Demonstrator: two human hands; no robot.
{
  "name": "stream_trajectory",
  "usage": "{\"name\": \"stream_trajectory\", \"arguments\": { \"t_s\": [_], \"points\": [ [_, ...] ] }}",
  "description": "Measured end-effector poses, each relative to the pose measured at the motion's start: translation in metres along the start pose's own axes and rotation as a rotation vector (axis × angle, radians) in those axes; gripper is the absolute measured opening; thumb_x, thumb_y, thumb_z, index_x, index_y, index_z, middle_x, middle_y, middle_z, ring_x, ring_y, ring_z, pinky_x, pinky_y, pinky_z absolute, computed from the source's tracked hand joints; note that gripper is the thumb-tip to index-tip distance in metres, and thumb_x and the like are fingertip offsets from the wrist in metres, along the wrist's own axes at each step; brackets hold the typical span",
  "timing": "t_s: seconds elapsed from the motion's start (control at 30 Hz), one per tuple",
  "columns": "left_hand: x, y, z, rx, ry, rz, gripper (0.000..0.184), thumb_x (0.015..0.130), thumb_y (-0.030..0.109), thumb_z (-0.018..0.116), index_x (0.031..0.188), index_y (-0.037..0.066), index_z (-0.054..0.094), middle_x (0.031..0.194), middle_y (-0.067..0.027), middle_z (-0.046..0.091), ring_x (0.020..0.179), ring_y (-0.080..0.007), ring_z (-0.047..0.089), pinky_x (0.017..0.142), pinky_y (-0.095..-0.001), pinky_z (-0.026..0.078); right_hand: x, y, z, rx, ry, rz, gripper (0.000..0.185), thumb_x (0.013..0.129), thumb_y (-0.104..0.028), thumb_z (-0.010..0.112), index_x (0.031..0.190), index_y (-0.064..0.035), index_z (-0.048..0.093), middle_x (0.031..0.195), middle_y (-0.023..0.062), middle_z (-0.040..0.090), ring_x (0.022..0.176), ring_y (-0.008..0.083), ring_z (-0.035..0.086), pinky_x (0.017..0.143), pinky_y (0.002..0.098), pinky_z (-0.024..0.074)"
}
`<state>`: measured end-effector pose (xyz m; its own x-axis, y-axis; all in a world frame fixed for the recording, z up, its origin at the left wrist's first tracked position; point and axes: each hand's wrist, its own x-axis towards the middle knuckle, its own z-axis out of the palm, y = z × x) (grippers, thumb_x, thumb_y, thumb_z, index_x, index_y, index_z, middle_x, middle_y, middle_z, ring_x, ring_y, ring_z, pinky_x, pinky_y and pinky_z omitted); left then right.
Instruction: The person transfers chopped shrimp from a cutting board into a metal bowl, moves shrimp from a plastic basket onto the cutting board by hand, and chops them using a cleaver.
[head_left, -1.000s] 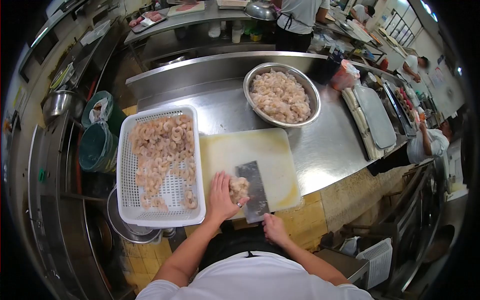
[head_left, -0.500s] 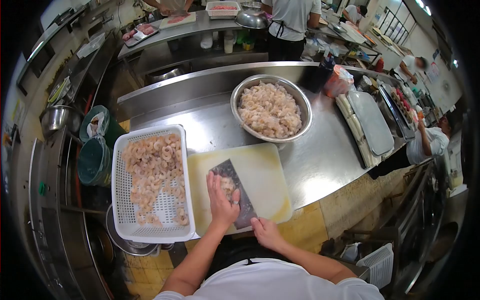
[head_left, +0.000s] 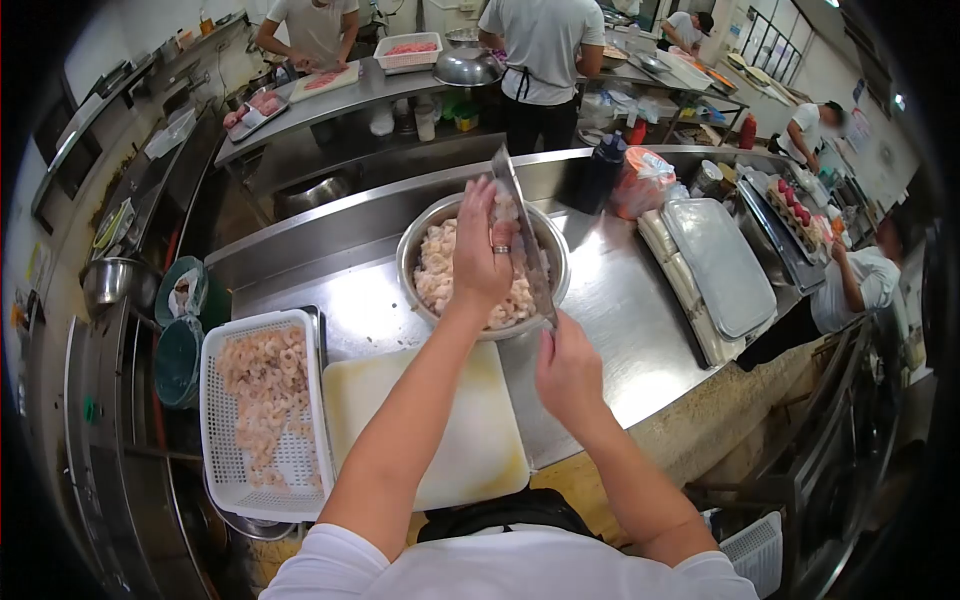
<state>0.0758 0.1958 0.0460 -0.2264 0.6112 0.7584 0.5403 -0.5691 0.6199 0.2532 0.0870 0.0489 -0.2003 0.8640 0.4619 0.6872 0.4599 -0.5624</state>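
My right hand (head_left: pixel 568 370) grips the handle of a wide cleaver (head_left: pixel 531 245), its blade tilted on edge over a steel bowl (head_left: pixel 404 265). My left hand (head_left: pixel 484 245), wearing a ring, lies with straight fingers along the blade's left face. Between palm and blade is some chopped shrimp (head_left: pixel 506 208). Peeled shrimp (head_left: pixel 438 265) fill the bowl beneath, partly hidden by my hands. Below my forearms is a pale cutting board (head_left: pixel 465 435) with yellowish stains. At its left, a white perforated basket (head_left: pixel 208 430) holds more peeled shrimp (head_left: pixel 262 400).
Lidded containers (head_left: pixel 720 265) and a dark bottle (head_left: pixel 597 178) stand on the right of the steel counter (head_left: pixel 630 330). Green bins (head_left: pixel 178 350) stand left of the basket. Across the counter, one person (head_left: pixel 540 60) faces away; another (head_left: pixel 312 35) handles meat.
Both hands have carried the cleaver and chopped shrimp from the cutting board up over the bowl. The blade has turned from flat to nearly on edge. The camera view has shifted.
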Motion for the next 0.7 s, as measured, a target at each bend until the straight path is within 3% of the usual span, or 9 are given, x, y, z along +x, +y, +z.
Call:
{"name": "stream_trajectory", "arguments": {
  "t_s": [0.1, 0.17, 0.27, 0.37, 0.47, 0.57, 0.67, 0.7],
  "points": [
    [-0.048, -0.084, 0.028, 0.408, -0.120, -0.257, 0.048, 0.102, 0.024, 0.060, 0.144, -0.001, 0.059, 0.156, -0.0277, 0.048, 0.146, -0.0500, 0.042, 0.125, -0.0532, 0.032, 0.018, 0.054, 0.013, -0.087, -0.097, 0.096, 0.024, 0.101, -0.012, 0.061, 0.120, 0.0024, 0.061, 0.095, 0.0260, 0.070, 0.085, 0.0474, 0.069, 0.071, 0.0557, 0.0535],
    [-0.061, -0.085, 0.008, 0.550, -0.188, -0.326, 0.049, 0.098, 0.028, 0.067, 0.138, 0.000, 0.064, 0.148, -0.0279, 0.053, 0.139, -0.0480, 0.048, 0.122, -0.0530, 0.036, 0.034, 0.068, 0.008, -0.061, -0.114, 0.144, 0.024, 0.101, -0.012, 0.061, 0.120, 0.0030, 0.061, 0.095, 0.0262, 0.070, 0.087, 0.0480, 0.068, 0.074, 0.0566, 0.0533],
    [-0.052, -0.040, -0.015, 0.770, -0.512, -0.706, 0.054, 0.092, 0.031, 0.075, 0.137, 0.002, 0.064, 0.141, -0.0271, 0.055, 0.135, -0.0457, 0.052, 0.117, -0.0516, 0.042, 0.038, 0.075, -0.010, 0.005, -0.084, 0.172, 0.023, 0.100, -0.011, 0.062, 0.119, 0.0034, 0.062, 0.095, 0.0261, 0.070, 0.086, 0.0479, 0.068, 0.076, 0.0561, 0.0532],
    [-0.057, -0.049, -0.013, 0.760, -0.633, -0.799, 0.057, 0.088, 0.028, 0.079, 0.138, 0.006, 0.065, 0.142, -0.0274, 0.053, 0.136, -0.0447, 0.052, 0.115, -0.0514, 0.045, 0.041, 0.087, -0.020, 0.046, -0.083, 0.167, 0.023, 0.100, -0.009, 0.063, 0.119, 0.0038, 0.063, 0.095, 0.0260, 0.069, 0.085, 0.0472, 0.068, 0.075, 0.0546, 0.0532],
    [-0.066, -0.097, -0.014, 0.729, -0.702, -0.628, 0.050, 0.089, 0.020, 0.074, 0.138, 0.010, 0.066, 0.143, -0.0273, 0.050, 0.135, -0.0436, 0.054, 0.112, -0.0505, 0.049, 0.039, 0.089, -0.031, 0.115, -0.136, 0.157, 0.024, 0.099, -0.007, 0.064, 0.119, 0.0043, 0.064, 0.096, 0.0257, 0.069, 0.085, 0.0462, 0.068, 0.074, 0.0534, 0.0532],
    [-0.063, -0.152, -0.021, 0.780, -0.625, -0.502, 0.056, 0.085, 0.017, 0.078, 0.139, 0.013, 0.066, 0.140, -0.0251, 0.054, 0.135, -0.0450, 0.053, 0.113, -0.0489, 0.048, 0.031, 0.097, -0.035, 0.139, -0.151, 0.154, 0.024, 0.098, -0.006, 0.064, 0.120, 0.0048, 0.064, 0.096, 0.0255, 0.069, 0.085, 0.0455, 0.068, 0.074, 0.0526, 0.0533],
    [-0.046, -0.163, -0.032, 0.801, -0.559, -0.492, 0.043, 0.090, 0.009, 0.066, 0.133, 0.013, 0.068, 0.139, -0.0255, 0.054, 0.131, -0.0429, 0.056, 0.109, -0.0498, 0.051, 0.029, 0.105, -0.037, 0.132, -0.149, 0.137, 0.024, 0.099, -0.006, 0.064, 0.120, 0.0052, 0.064, 0.097, 0.0256, 0.069, 0.084, 0.0451, 0.069, 0.074, 0.0519, 0.0538],
    [-0.031, -0.148, -0.036, 0.793, -0.625, -0.542, 0.045, 0.090, 0.011, 0.067, 0.135, 0.011, 0.066, 0.140, -0.0249, 0.055, 0.131, -0.0441, 0.055, 0.109, -0.0510, 0.050, 0.028, 0.107, -0.038, 0.130, -0.153, 0.127, 0.024, 0.099, -0.006, 0.064, 0.120, 0.0054, 0.064, 0.096, 0.0257, 0.069, 0.084, 0.0450, 0.069, 0.074, 0.0519, 0.0539]
  ]
}}
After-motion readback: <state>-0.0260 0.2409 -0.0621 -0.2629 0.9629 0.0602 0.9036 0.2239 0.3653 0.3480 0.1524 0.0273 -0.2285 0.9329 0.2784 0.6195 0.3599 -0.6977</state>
